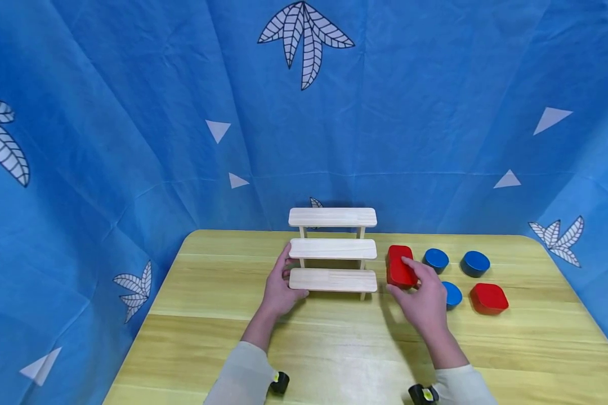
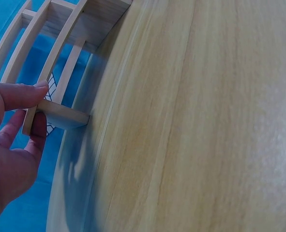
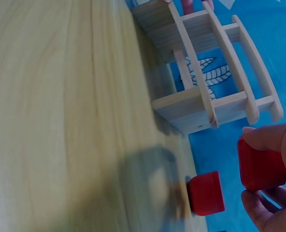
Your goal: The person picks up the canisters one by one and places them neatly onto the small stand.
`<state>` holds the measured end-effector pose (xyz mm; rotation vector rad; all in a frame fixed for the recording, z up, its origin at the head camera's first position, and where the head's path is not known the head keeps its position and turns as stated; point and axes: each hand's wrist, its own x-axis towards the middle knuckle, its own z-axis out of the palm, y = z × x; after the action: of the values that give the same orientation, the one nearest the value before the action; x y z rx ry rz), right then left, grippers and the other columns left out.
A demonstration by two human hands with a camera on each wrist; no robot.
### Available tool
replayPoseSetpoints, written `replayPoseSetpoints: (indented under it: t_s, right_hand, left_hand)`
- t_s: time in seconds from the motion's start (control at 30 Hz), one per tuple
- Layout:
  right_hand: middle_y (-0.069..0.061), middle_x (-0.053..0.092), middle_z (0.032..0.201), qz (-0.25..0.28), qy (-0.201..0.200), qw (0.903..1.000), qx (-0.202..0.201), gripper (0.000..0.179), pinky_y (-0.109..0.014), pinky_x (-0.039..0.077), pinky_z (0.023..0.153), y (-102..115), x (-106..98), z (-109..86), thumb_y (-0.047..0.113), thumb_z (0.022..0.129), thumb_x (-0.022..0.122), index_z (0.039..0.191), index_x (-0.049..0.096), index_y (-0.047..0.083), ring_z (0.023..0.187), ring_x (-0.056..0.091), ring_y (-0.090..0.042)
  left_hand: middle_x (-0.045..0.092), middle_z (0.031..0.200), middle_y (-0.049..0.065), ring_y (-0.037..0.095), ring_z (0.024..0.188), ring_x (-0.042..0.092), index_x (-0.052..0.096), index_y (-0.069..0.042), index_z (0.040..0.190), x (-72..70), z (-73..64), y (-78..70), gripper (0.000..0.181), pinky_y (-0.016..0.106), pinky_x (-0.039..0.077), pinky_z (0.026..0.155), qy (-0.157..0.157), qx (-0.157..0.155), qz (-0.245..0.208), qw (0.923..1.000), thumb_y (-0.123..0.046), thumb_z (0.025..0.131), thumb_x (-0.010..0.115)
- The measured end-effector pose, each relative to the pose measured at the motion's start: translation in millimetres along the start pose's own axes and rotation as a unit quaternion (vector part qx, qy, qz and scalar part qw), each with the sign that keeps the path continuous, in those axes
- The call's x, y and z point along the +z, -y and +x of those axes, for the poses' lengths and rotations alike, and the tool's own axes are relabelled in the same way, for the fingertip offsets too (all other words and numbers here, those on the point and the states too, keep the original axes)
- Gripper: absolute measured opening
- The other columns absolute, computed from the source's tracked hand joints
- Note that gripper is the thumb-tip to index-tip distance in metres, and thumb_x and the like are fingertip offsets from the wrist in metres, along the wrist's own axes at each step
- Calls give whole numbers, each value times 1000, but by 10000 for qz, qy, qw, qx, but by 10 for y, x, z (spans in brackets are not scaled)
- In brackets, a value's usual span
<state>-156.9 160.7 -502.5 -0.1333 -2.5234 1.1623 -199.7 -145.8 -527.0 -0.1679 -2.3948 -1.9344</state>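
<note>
A three-tier wooden stand (image 1: 332, 248) is on the table in front of the blue cloth. My left hand (image 1: 281, 292) grips its left end, and the left wrist view shows the thumb and fingers pinching the end of the lowest shelf (image 2: 60, 53). On the other side, my right hand (image 1: 422, 297) holds a red square container (image 3: 262, 166) between thumb and fingers, raised off the table just right of the stand. Another red container (image 3: 206, 193) sits on the table beyond it, partly overlapped by the held one in the head view.
Right of my right hand stand several lidded-looking pieces: a blue round container (image 1: 436, 259), another blue round container (image 1: 475, 263), a third blue one (image 1: 452, 295) partly behind the hand, and a red square container (image 1: 488, 298). A blue patterned cloth (image 1: 410, 112) hangs behind the wooden table (image 1: 344, 349).
</note>
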Motion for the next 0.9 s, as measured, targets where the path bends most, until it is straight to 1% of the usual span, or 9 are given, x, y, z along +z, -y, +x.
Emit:
replayPoseSetpoints:
  t_s: [0.17,0.33,0.4,0.5,0.57,0.7,0.9]
  right_hand:
    - [-22,53,134,14,-72,9998,-170,73,-56,56,78,39,-6,22,9,71,91,137,60,5,118,50,-42]
    - [-22,55,132,57,-114,9995,-295,73,-57,56,78,97,-23,38,8,70,91,136,60,5,116,51,-41]
    - [-21,56,131,119,-143,9993,-330,72,-57,56,78,125,-26,47,7,70,91,135,61,5,115,52,-41]
    - [-21,56,131,228,-165,9989,-367,71,-57,55,79,168,-27,57,6,70,91,134,62,5,115,52,-41]
    - [-22,56,130,279,-171,9987,-378,70,-58,55,79,190,-24,63,5,70,91,134,62,5,115,53,-41]
    - [-22,56,130,289,-143,9987,-386,70,-58,55,79,226,-21,68,5,70,91,134,62,5,115,52,-41]
    - [-22,54,132,278,-79,9992,-260,71,-58,55,81,263,-15,74,5,70,91,135,61,5,117,50,-42]
  left_hand:
    - [52,136,12,33,114,51,24,-28,160,2,1,9,125,40,54,84,31,-86,-106,9999,27,62,78]
    - [49,139,17,38,116,49,22,-23,161,-3,12,23,125,45,54,84,74,-11,-162,9998,28,61,78]
    - [50,138,16,38,115,50,22,-23,161,-6,15,18,125,45,54,84,80,-1,-154,9998,28,61,78]
    - [51,137,14,35,114,51,23,-27,161,-6,11,6,125,41,55,83,70,-27,-118,9999,27,62,77]
    - [52,135,13,33,113,52,25,-29,160,-4,8,-1,125,39,55,83,55,-49,-112,9999,28,62,77]
    - [53,134,12,33,112,53,26,-29,160,4,0,-12,125,39,55,83,21,-87,-95,9999,29,61,76]
    - [52,135,12,32,112,53,25,-30,160,5,-4,-16,125,39,55,83,11,-113,-28,9999,28,62,76]
